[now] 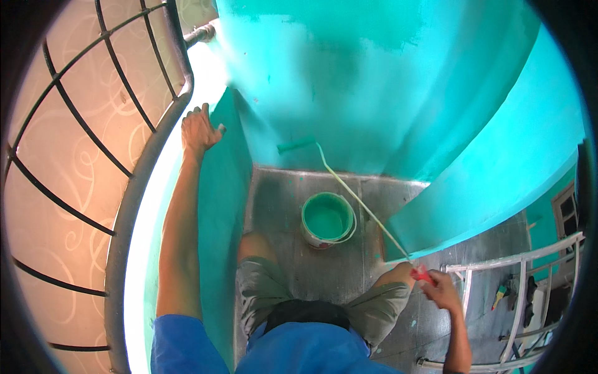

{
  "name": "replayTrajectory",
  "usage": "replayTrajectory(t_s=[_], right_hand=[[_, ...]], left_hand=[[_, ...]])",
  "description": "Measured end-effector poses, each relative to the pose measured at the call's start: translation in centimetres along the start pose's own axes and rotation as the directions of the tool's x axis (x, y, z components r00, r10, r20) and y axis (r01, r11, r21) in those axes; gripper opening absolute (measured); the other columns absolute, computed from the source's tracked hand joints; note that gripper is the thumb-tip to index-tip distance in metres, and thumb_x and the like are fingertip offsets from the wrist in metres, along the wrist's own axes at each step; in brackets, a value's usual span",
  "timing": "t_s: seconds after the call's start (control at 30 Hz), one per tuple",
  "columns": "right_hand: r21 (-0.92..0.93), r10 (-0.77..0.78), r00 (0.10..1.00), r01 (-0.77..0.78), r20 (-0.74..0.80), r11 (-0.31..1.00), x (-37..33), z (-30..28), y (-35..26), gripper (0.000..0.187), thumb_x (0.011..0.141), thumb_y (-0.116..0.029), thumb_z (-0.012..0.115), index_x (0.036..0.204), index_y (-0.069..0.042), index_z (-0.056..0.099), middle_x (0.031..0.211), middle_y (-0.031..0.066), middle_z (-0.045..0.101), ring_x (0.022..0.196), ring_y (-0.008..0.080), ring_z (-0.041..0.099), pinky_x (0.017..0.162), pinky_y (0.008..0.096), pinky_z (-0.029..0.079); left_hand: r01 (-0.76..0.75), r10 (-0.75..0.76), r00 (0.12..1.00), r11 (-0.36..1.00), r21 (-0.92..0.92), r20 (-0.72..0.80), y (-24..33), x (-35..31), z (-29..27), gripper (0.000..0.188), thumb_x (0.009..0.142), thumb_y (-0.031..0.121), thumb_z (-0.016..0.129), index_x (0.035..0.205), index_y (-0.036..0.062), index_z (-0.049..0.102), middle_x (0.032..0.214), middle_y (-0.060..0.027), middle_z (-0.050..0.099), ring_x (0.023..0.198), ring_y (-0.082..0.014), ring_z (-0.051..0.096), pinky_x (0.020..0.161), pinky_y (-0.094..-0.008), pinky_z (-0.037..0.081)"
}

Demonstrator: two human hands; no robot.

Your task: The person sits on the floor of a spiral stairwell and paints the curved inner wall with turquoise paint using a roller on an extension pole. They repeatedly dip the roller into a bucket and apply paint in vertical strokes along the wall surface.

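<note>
- Gripping a paint roller [297, 145] by its red handle [422, 274], closing the right hand [443, 292] firmly around it, just beside the right knee [398, 275].
- Stretching the roller's long, pale rod [374, 216] forward and leftward, passing right of the bucket [319, 242].
- Aiming the roller's green head low at the turquoise back wall [349, 112] (touching or just short of it, impossible to tell from here).
- Reaching far forward with the left hand [199, 129], gripping nothing, spreading open fingers at the top of the low green wall [224, 206].
- Looking down on that bucket, standing upright on the grey floor [280, 209] between the knees and the back wall, holding green paint [327, 219].
- Passing a dark metal grille [118, 268] on the left, beyond the low wall.
- Spotting a pale metal frame [514, 256] over on the right, near the right forearm.
</note>
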State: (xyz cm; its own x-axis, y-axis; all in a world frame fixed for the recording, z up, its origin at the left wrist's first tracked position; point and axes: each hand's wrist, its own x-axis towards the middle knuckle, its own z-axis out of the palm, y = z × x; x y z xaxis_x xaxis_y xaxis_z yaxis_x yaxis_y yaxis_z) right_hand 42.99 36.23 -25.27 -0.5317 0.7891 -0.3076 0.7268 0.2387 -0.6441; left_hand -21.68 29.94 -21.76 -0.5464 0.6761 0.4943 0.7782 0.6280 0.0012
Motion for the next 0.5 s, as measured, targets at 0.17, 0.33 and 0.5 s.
replayTrajectory(t_s=[0.17, 0.33, 0.5], right_hand=[[0.133, -0.274, 0.952, 0.292, -0.14, 0.947, 4.3, 11.4, -2.6, 0.042, 0.084, -0.029, 0.063, 0.115, -0.003, 0.05, 0.085, 0.0141, 0.061, 0.071, 0.0238, 0.061, 0.063, 0.0357, 0.047], [0.188, -0.311, 0.904, 0.374, -0.294, 0.908, 9.9, 21.3, -8.8, 0.032, 0.087, -0.026, 0.057, 0.106, -0.001, 0.053, 0.082, 0.0174, 0.06, 0.068, 0.0291, 0.061, 0.064, 0.0363, 0.047], [0.262, -0.381, 0.797, 0.537, -0.469, 0.802, 17.1, 27.3, -12.9, 0.028, 0.091, -0.028, 0.052, 0.094, -0.001, 0.055, 0.073, 0.019, 0.057, 0.065, 0.0308, 0.059, 0.06, 0.0375, 0.045]], left_hand=[[0.001, -0.001, 1.0, 0.999, -0.037, 0.004, 0.4, 0.1, -0.4, 0.055, 0.068, 0.035, 0.069, 0.105, -0.0011, 0.05, 0.091, -0.0203, 0.057, 0.087, -0.0335, 0.057, 0.077, -0.0426, 0.045], [0.011, -0.011, 1.0, 1.0, -0.026, -0.008, 0.1, -0.3, -0.6, 0.054, 0.067, 0.034, 0.07, 0.105, -0.0001, 0.051, 0.09, -0.0192, 0.058, 0.087, -0.0328, 0.057, 0.078, -0.0422, 0.045], [0.01, -0.01, 1.0, 0.998, -0.061, -0.005, 0.2, -0.2, -0.5, 0.055, 0.066, 0.033, 0.071, 0.104, -0.0005, 0.051, 0.09, -0.0199, 0.058, 0.087, -0.0325, 0.057, 0.078, -0.042, 0.045]])
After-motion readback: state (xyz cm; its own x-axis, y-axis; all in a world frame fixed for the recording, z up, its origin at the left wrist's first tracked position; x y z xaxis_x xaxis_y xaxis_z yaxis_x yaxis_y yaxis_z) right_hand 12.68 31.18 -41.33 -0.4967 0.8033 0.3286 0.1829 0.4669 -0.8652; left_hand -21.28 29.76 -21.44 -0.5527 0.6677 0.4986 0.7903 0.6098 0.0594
